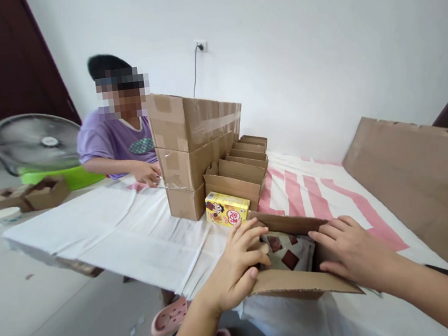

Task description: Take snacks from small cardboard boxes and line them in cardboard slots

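An open cardboard box [302,286] stands near the front edge of the table. Inside it lies a pale packet [284,255] with dark red-brown diamond shapes. My left hand [235,264] is bent over the box's left side, fingers towards the far corner and thumb nearer me. On the opposite side, my right hand [352,245] curls its fingers and thumb over the box's right edge. Just beyond my left fingertips, a yellow printed carton [227,208] sits on the cloth. Part of the box's left wall is hidden by my left hand.
Taped cardboard boxes [179,165] are stacked three high behind the carton. Several open boxes [234,183] line up beside them. A person in purple [113,140] sits across the table. A large cardboard sheet [420,183] leans at right; a fan [38,141] stands at left.
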Demonstrator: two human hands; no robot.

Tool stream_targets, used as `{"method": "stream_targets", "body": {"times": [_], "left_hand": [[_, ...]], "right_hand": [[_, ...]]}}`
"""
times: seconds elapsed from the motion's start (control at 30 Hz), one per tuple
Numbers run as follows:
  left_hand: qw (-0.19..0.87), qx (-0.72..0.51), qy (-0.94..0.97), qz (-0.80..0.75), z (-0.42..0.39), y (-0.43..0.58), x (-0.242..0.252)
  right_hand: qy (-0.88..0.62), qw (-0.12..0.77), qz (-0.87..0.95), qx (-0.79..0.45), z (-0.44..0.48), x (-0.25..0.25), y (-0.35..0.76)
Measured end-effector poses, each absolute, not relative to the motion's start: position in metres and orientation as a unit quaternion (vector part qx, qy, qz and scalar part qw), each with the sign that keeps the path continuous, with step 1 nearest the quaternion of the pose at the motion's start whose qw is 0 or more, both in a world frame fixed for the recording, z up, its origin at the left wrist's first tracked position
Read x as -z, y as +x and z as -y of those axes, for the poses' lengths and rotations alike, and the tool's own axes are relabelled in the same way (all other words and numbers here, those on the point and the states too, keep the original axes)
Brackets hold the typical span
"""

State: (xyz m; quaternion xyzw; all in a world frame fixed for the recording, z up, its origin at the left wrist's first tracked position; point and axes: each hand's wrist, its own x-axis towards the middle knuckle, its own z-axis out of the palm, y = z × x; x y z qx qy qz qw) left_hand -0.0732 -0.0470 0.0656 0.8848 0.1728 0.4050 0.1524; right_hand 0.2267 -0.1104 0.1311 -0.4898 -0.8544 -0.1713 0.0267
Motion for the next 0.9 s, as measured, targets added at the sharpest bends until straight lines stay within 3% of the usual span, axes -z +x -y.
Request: {"method": "stream_targets", "body": {"times": [0.33,0.9], "left_hand": [[0.127,-0.5,0.836,-0.185,0.043,-0.076,-0.06],[0.168,-0.526,0.814,-0.18,0.038,-0.073,-0.054]], "right_hand": [[-0.502,0.009,0.838,0.213,0.104,-0.101,0.251],[-0.504,0.007,0.842,0.192,0.101,-0.092,0.262]]}}
